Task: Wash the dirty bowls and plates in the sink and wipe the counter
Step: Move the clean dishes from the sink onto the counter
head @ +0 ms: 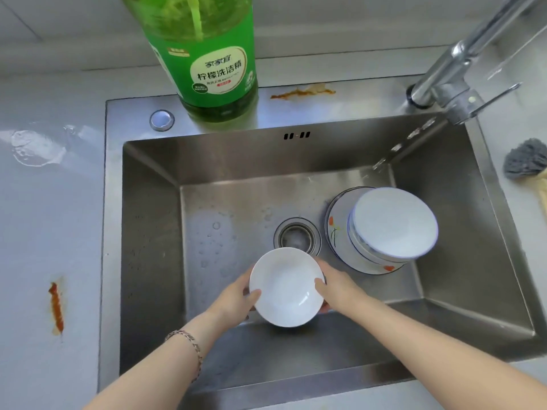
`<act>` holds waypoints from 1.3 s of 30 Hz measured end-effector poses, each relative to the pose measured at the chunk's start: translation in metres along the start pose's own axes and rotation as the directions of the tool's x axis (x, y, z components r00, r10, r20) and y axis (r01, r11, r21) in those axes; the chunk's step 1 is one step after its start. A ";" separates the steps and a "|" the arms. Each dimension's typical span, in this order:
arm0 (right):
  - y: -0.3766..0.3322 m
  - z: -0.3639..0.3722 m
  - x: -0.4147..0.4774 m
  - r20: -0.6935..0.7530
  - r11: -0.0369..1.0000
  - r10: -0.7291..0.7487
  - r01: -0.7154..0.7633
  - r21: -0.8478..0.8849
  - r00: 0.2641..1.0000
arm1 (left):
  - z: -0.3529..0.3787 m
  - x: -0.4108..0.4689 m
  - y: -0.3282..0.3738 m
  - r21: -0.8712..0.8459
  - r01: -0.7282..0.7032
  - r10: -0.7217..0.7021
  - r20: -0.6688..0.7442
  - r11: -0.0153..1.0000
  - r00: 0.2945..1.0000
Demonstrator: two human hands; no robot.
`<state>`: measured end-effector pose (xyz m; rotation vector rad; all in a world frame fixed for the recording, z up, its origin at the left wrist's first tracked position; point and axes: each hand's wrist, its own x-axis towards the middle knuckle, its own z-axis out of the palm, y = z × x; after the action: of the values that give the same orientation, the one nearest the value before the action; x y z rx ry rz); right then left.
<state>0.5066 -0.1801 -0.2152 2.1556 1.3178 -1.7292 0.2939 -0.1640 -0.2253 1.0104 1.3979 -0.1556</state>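
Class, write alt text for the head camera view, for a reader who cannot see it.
The left hand and right hand hold a white bowl over a steel sink. Right of the drain, stacked bowls sit on a flowered plate; a green detergent bottle stands behind.

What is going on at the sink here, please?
A person is washing up. The left hand and right hand hold a white bowl by its rim above the sink. In the basin, a stack of bowls sits on a flowered plate. A green soap bottle stands on the back ledge, and orange stains on the counter are not yet wiped.
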 end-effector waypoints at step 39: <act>-0.126 -0.122 -0.169 -0.492 0.531 -0.783 0.821 -0.209 0.381 | -0.054 -0.214 0.138 0.350 -0.587 0.640 -0.652 0.730 0.407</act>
<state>0.5183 -0.1298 0.0222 2.2682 2.9256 -1.3112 0.2914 -0.1437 0.0340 1.7108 1.6195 0.8972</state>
